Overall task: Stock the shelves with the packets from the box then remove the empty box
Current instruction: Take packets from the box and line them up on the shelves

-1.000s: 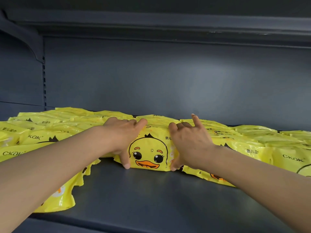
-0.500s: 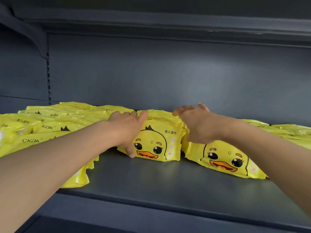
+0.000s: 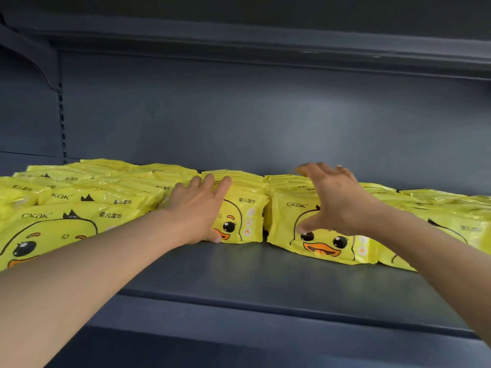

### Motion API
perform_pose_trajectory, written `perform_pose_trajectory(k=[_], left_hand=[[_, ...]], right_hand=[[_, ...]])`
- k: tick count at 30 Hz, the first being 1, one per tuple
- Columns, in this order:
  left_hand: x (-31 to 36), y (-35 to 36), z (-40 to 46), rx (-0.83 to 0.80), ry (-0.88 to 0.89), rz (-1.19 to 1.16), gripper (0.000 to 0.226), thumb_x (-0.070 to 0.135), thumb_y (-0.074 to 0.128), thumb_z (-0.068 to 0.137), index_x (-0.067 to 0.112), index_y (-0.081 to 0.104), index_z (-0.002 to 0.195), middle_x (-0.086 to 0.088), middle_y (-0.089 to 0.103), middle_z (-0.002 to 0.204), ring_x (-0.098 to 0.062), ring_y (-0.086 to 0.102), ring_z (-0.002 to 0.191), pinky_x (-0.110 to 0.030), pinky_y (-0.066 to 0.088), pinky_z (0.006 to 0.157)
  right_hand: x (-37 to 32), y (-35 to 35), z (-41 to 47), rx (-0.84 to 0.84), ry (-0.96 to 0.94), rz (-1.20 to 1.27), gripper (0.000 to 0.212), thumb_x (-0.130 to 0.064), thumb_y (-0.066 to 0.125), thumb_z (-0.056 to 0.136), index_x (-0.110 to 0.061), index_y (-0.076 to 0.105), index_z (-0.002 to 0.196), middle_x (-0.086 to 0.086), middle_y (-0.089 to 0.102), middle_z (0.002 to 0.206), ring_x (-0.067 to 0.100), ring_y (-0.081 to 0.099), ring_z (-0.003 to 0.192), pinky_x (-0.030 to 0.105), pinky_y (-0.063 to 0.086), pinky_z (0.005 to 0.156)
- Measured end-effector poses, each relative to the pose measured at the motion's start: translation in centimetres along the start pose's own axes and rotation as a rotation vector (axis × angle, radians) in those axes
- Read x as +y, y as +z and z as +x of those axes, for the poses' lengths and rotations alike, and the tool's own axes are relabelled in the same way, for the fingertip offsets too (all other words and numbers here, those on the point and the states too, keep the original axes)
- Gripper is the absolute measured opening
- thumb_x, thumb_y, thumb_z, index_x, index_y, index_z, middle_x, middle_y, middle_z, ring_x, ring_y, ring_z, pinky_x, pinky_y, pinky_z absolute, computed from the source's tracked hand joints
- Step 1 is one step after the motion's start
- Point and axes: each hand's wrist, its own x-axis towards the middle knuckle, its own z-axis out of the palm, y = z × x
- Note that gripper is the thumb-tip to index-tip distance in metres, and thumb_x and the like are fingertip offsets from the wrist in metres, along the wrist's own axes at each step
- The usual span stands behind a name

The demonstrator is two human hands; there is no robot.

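- Yellow plastic packets printed with a cartoon duck stand in rows along the back of a dark grey metal shelf (image 3: 239, 274), running from the 9 o'clock edge of the view across to 3 o'clock.
- The left hand (image 3: 198, 208) lies on the middle stack (image 3: 244, 208), just left of centre: its fingers are straight and slightly spread over the top of the packets, and the thumb points down the front face to the shelf surface.
- The right hand (image 3: 332, 200), at about 2 o'clock from centre, arches over the right stack (image 3: 289, 221). Its fingers are spread and reach over the stack's top edge, while the thumb stretches down across the front packet's duck face. Whether the fingertips press the packets or hang just above them, I cannot tell.
- A narrow dark gap separates the middle stack from the right stack.
- More packets (image 3: 79, 208) lie packed together toward 9 o'clock, the nearest one large at the left edge, and a further row (image 3: 451, 216) trails off toward 3 o'clock behind the right forearm.
- Bare shelf surface fills the 6 o'clock area in front of the stacks.
- The upper shelf (image 3: 265, 41) spans the view at 12 o'clock.
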Motion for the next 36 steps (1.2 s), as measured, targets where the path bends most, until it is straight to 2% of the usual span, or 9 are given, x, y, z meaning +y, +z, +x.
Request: perform_pose_trajectory(k=[5,8,13,18,21,24,29,33,36], left_hand=[[1.8,-2.1,-0.4,-0.014,0.034,-0.138,0.121,0.063,0.07,0.067,0.019,-0.008,0.148,-0.004,0.003,0.157,-0.025,0.004,0.145,-0.046,0.023,0.111],[5.1,-3.3,-0.1,0.065,0.13,-0.192,0.119,0.067,0.067,0.067,0.022,-0.008,0.148,0.0,0.001,0.157,-0.022,0.0,0.146,-0.047,0.016,0.115],[10.5,-2.8,1.2,0.095,0.175,-0.187,0.114,0.066,0.067,0.069,0.022,-0.002,0.148,-0.003,0.005,0.157,-0.025,0.004,0.145,-0.049,0.014,0.114],[11.5,-2.6,1.8,0.143,0.111,-0.118,0.103,0.065,0.067,0.068,0.02,0.013,0.144,-0.005,0.031,0.147,-0.025,0.034,0.133,-0.047,0.023,0.107],[11.7,-2.8,1.6,0.149,0.087,-0.091,0.1,0.066,0.068,0.066,0.021,0.018,0.14,-0.004,0.037,0.142,-0.024,0.039,0.128,-0.046,0.025,0.104],[12.1,-3.4,1.6,0.126,0.061,-0.103,0.105,0.066,0.069,0.064,0.02,0.015,0.141,-0.004,0.033,0.144,-0.024,0.034,0.132,-0.046,0.024,0.105],[14.5,-4.8,1.1,0.178,0.085,-0.159,0.115,0.071,0.066,0.063,0.022,0.005,0.147,-0.005,0.012,0.154,-0.025,0.007,0.144,-0.048,0.011,0.113],[16.9,-5.3,1.4,0.22,0.14,-0.149,0.107,0.069,0.066,0.064,0.025,0.01,0.145,-0.005,0.012,0.153,-0.025,0.006,0.143,-0.048,0.011,0.112],[17.8,-5.1,1.9,0.232,0.154,-0.09,0.101,0.066,0.067,0.066,0.025,0.016,0.143,-0.005,0.02,0.15,-0.025,0.015,0.141,-0.047,0.016,0.109]], right_hand=[[4.5,-0.3,-3.9,-0.206,0.119,-0.155,0.124,-0.058,0.081,0.052,-0.027,0.007,0.146,0.003,0.017,0.151,0.026,0.015,0.142,0.044,0.005,0.117],[5.9,0.6,-4.8,-0.231,0.137,-0.181,0.119,-0.054,0.079,0.06,-0.025,0.003,0.147,0.007,0.023,0.149,0.028,0.02,0.14,0.044,0.009,0.116],[5.8,2.3,-4.1,-0.119,0.099,-0.243,0.105,-0.048,0.075,0.069,-0.018,0.008,0.144,0.012,0.033,0.138,0.03,0.033,0.132,0.04,0.019,0.114],[5.9,3.1,-3.5,-0.059,0.051,-0.257,0.103,-0.045,0.074,0.072,-0.016,0.008,0.145,0.016,0.028,0.14,0.034,0.03,0.133,0.045,0.014,0.115],[6.4,3.0,-4.1,-0.024,-0.004,-0.224,0.103,-0.049,0.071,0.074,-0.017,0.004,0.147,0.014,0.027,0.143,0.032,0.028,0.135,0.044,0.012,0.116],[7.8,2.0,-5.8,-0.006,-0.005,-0.126,0.105,-0.052,0.068,0.076,-0.018,0.0,0.148,0.008,0.024,0.147,0.025,0.022,0.139,0.041,0.01,0.117],[12.2,-1.2,-9.3,-0.042,0.108,-0.147,0.113,-0.049,0.077,0.067,-0.022,0.002,0.148,0.002,0.01,0.152,0.026,0.012,0.142,0.042,0.012,0.118],[15.3,-1.7,-10.7,-0.159,0.198,-0.198,0.125,-0.052,0.081,0.058,-0.024,-0.002,0.148,0.001,0.004,0.153,0.028,0.006,0.143,0.047,0.011,0.117],[15.9,-0.5,-10.9,-0.183,0.185,-0.201,0.123,-0.051,0.081,0.06,-0.025,-0.001,0.148,0.005,0.011,0.153,0.029,0.013,0.142,0.043,0.015,0.116]])
